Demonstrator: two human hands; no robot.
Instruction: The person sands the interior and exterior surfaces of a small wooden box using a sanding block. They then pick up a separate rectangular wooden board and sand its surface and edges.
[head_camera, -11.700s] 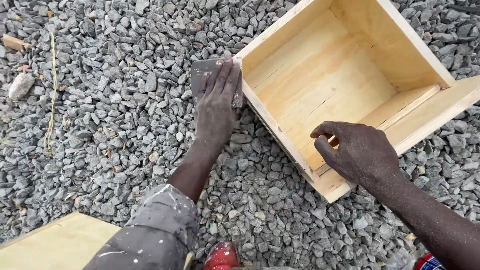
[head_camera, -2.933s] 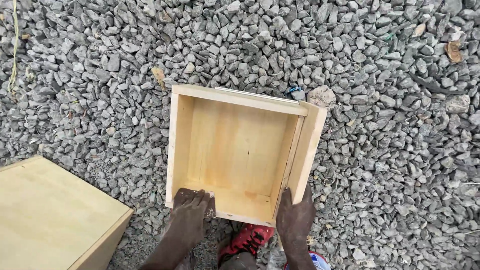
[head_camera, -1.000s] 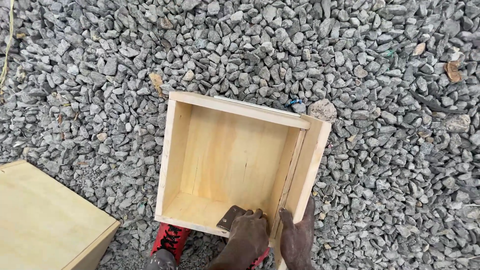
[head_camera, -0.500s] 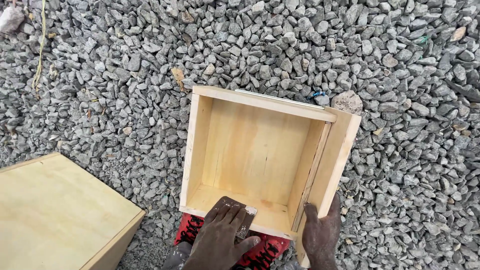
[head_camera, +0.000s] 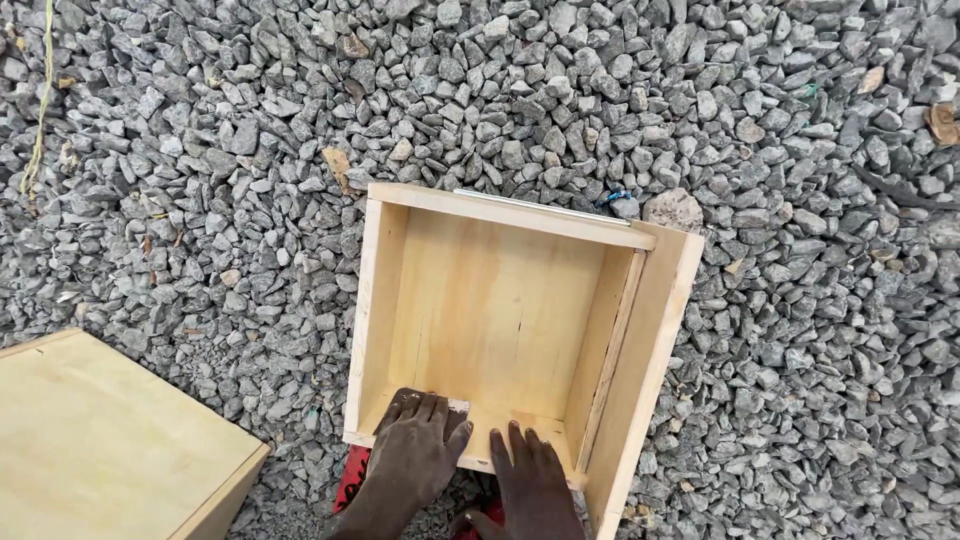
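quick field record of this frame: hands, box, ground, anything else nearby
left hand: flat on the near inner wall of the wooden box, pressing a small grey sheet, likely sandpaper, mostly hidden under the fingers
right hand: fingers flat on the same near wall, beside the left hand
box: open top, pale wood, empty inside
ground: grey gravel
nearby: second wooden piece at lower left; red footwear below the box
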